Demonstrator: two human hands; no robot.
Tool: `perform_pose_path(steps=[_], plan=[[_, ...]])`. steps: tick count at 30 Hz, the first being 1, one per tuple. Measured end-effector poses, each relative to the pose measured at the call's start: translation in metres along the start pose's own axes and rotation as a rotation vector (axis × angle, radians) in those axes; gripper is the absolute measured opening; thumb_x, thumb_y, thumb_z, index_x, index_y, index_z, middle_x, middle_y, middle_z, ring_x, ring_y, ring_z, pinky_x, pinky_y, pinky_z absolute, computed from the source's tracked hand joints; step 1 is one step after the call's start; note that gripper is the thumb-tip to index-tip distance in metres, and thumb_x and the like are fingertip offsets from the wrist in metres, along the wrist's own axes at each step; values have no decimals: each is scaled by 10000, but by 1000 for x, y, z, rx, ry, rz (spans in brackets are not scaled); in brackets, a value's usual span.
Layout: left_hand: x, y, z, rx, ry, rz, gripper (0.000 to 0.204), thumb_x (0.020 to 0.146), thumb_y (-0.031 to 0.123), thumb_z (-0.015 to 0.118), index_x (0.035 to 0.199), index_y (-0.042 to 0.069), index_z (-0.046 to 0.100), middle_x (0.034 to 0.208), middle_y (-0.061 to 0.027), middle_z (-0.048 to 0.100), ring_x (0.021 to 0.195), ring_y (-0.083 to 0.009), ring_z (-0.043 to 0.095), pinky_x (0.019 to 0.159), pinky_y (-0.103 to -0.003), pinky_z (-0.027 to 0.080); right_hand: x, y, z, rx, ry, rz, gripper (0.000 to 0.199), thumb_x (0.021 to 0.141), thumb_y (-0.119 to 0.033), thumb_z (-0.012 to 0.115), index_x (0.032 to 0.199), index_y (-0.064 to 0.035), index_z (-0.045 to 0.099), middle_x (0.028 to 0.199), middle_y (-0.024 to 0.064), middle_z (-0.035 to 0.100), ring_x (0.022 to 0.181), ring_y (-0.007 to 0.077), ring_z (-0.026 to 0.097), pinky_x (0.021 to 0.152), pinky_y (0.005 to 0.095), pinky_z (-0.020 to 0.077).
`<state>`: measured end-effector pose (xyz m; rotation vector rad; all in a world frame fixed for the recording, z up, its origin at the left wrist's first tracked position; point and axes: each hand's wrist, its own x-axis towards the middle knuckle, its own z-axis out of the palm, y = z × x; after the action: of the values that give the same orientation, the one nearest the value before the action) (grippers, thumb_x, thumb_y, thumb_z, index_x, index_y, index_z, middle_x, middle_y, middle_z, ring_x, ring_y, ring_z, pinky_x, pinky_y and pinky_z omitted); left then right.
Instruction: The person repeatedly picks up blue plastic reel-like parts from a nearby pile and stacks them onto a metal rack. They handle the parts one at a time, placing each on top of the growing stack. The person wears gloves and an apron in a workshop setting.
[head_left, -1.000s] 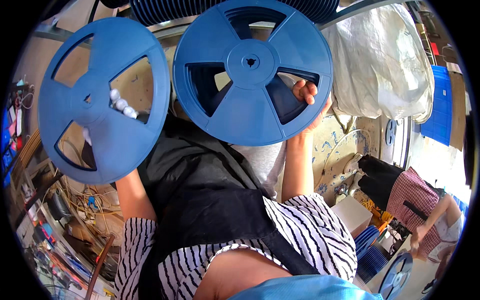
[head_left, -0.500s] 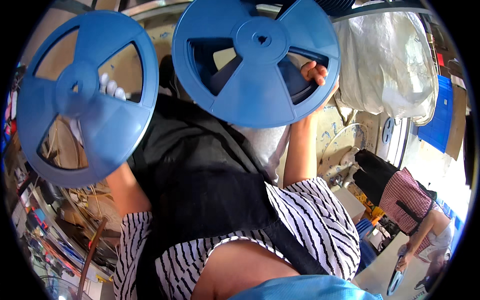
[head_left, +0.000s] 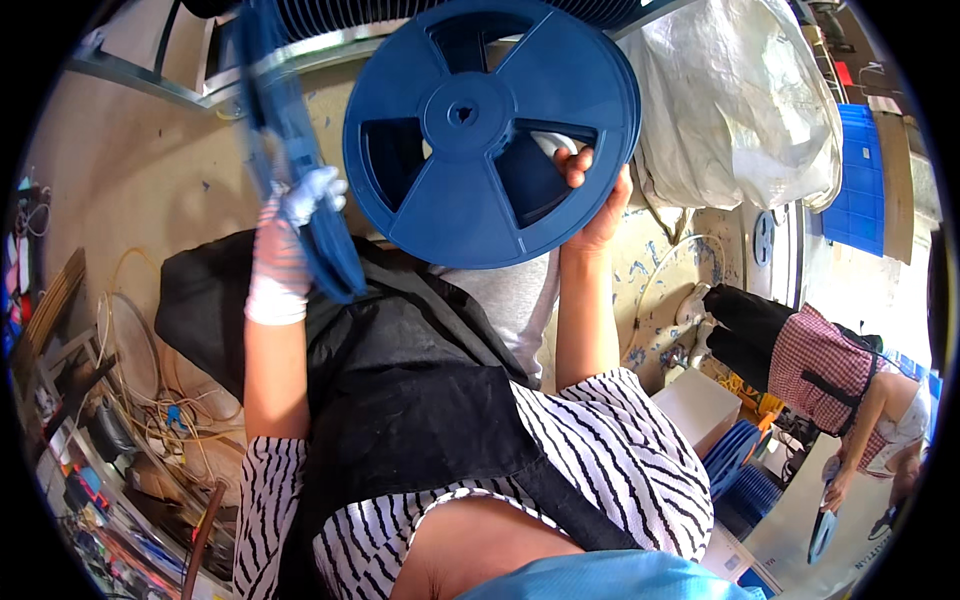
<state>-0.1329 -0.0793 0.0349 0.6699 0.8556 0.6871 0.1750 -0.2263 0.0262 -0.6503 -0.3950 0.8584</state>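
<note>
Cable tangle [head_left: 190, 438] far L on the floor, 1 brown pole [head_left: 207, 540] just below it in view.

Next is my L hand [head_left: 283, 220], white covering on fingers + wrist. It's pretty blurry, but the fingers are curled on 1 blue reel, so mostly closed. That L reel [head_left: 328, 245] is tipped almost edge-on, runs above & below the hand, lower end just to its R. Can't count its windows b/c blur.

Middle: 1 black apron [head_left: 420, 430] on me, plus a row of dark blue discs [head_left: 345, 18] up top, packed too tight to count.

Then the R reel [head_left: 463, 138], also blue, 1 hub, 3 windows, flat face toward me. More dark blue shows thru the windows, can't tell if that's a 2nd disc. It sits between my hands, right by the L reel, can't tell if they touch.

R hand [head_left: 603, 215] is at its R edge, half closed around the rim, fingertips poking thru the R window. So 2 reels held, 1 per hand.

Further R: 1 big whitish plastic bag [head_left: 735, 110], 1 pale box [head_left: 698, 410], more blue discs [head_left: 732, 455] (no clean count), 1 co-worker [head_left: 820, 355] in red checks w/ 1 blue disc [head_left: 822, 537] in hand, & 1 blue crate [head_left: 855, 190].
</note>
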Motion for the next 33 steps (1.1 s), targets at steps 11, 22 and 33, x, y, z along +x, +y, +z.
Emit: perform_pose_path(steps=[11, 22, 33], plan=[[93, -80, 90, 754, 19, -100, 1023, 742, 237, 787, 1506, 78, 126, 1414, -203, 414, 1266, -293, 449, 1060, -333, 348, -5, 28, 27, -492, -89, -73, 836, 820, -199, 697, 1473, -15, 209, 1369, 123, 461, 1212, 180, 481, 1001, 292, 386], [46, -23, 24, 57, -334, 42, 436, 814, 56, 661, 1234, 48, 544, 1032, -78, 637, 1013, -172, 613, 872, -313, 523, -3, 18, 44, -281, -12, 84, 685, 813, -167, 675, 1385, -42, 320, 1014, 241, 642, 865, 326, 672, 822, 434, 552], [18, 0, -27, -704, -696, 111, 755, 667, 371, 763, 1276, 29, 477, 1138, -128, 540, 1134, -294, 525, 1091, -417, 346, -1, 7, 30, -230, -57, 54, 538, 847, -164, 636, 1295, 25, 404, 1012, 223, 647, 893, 257, 683, 921, 377, 515]])
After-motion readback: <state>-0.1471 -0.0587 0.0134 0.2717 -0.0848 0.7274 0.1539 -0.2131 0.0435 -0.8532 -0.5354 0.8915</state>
